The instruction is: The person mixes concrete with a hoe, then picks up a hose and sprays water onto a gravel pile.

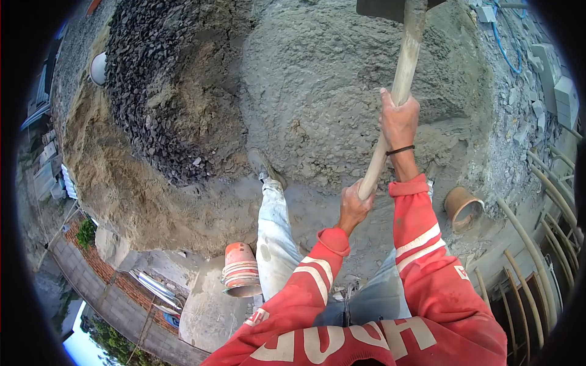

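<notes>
My left hand (356,206) is closed around the butt end of a pale wooden shovel handle (408,64). Further up the same handle, my right hand (400,122) grips it, with a dark band on the wrist. The handle slants up and right, away from my body. At the top edge a dark metal shovel blade (381,8) is partly visible, the rest cut off by the frame. Below it spreads a broad bed of wet grey concrete mix (323,85). My left shoe (265,166) stands at the edge of this mix.
Dark gravel (143,91) and brown sand lie left of the mix. Stacked orange buckets (240,268) stand beside my left leg, and another bucket (463,207) lies tipped to the right. Wooden poles (528,256), concrete blocks (566,97) and a blue hose (502,46) line the right side.
</notes>
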Action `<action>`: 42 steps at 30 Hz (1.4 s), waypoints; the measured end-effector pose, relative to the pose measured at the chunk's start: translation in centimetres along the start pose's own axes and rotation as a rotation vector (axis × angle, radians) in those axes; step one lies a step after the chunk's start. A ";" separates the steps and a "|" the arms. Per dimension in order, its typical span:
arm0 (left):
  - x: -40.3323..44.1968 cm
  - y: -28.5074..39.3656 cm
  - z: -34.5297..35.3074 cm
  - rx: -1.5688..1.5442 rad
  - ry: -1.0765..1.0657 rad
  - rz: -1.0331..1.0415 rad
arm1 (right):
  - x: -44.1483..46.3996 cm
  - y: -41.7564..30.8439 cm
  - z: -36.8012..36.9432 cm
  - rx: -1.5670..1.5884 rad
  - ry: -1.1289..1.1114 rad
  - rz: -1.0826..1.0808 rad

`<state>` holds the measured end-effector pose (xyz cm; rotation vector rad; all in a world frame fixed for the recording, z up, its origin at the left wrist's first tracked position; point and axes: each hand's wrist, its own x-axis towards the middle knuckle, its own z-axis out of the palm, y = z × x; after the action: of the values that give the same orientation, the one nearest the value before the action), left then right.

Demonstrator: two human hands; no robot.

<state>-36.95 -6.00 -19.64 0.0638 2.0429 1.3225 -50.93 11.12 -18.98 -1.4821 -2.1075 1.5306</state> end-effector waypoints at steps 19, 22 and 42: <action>11.8 9.8 -5.5 -1.317 0.555 -0.402 | -16.2 -1.8 -14.5 -0.391 -0.266 -0.707; 8.5 7.0 -3.6 -1.674 0.708 -0.432 | -18.9 -0.6 -19.8 0.013 -0.234 -0.170; -2.8 -21.3 24.2 -1.846 0.607 -1.405 | -2.3 13.3 -12.1 0.421 0.133 0.365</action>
<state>-14.28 1.71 -41.47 -2.1651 0.0424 1.5545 -34.25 17.09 -22.81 -1.7992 -1.3790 1.7905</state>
